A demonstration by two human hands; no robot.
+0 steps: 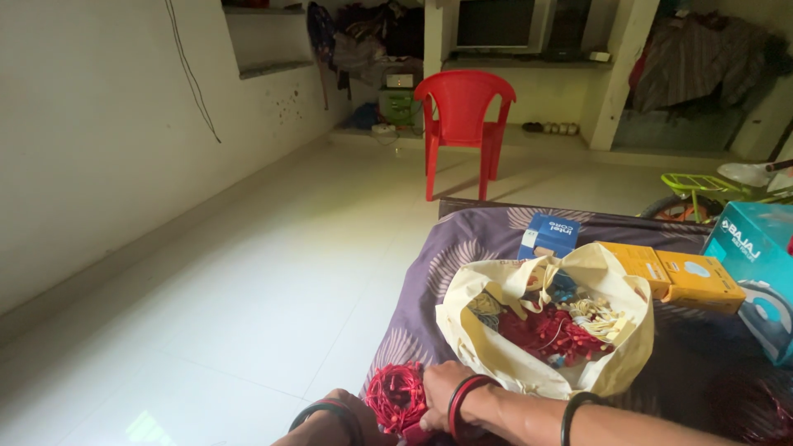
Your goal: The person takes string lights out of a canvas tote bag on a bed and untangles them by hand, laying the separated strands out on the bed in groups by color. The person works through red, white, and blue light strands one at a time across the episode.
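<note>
A bundle of red coiled string (396,395) rests at the near edge of a bed with a purple patterned cover (450,260). My right hand (440,390), with red bangles at the wrist, closes on the bundle's right side. My left hand (332,415), mostly cut off at the bottom edge, touches the bundle's left side; its grip is hard to see. Just beyond the hands stands an open cream cloth bag (496,355) filled with tangled red, yellow and blue strings.
On the bed behind the bag lie a small blue box (549,235), a yellow box (690,277) and a large teal box (756,277). A red plastic chair (462,124) stands on the pale tiled floor beyond. A green bicycle (702,194) is at the right.
</note>
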